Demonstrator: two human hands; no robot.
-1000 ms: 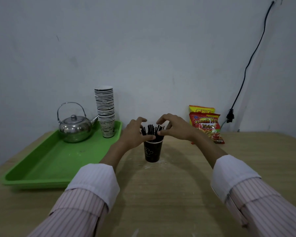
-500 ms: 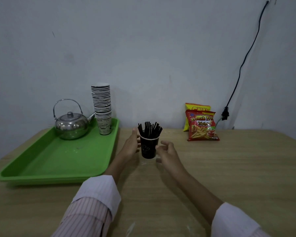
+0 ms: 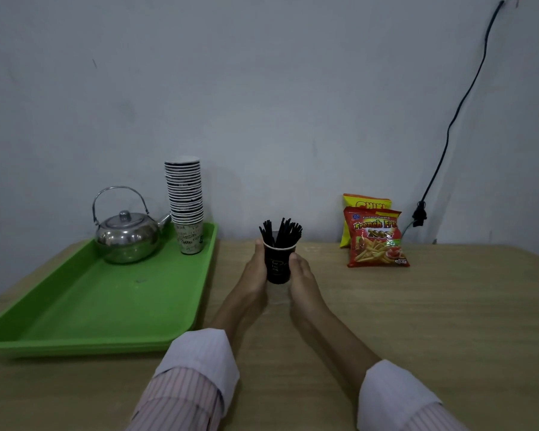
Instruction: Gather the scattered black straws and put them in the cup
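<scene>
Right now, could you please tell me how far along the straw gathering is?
Nearly finished, it seems. Done: the black straws stand bunched in the black cup, and I see none lying loose on the wooden table. In hand: the left hand and right hand hold the cup from either side as it stands on the table. Left: probably only letting go.

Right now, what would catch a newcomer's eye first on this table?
The black cup full of black straws, held between the left hand and right hand mid-table. Then the green tray on the left, with a shiny kettle and a stack of cups. Bright snack bags stand right.
</scene>
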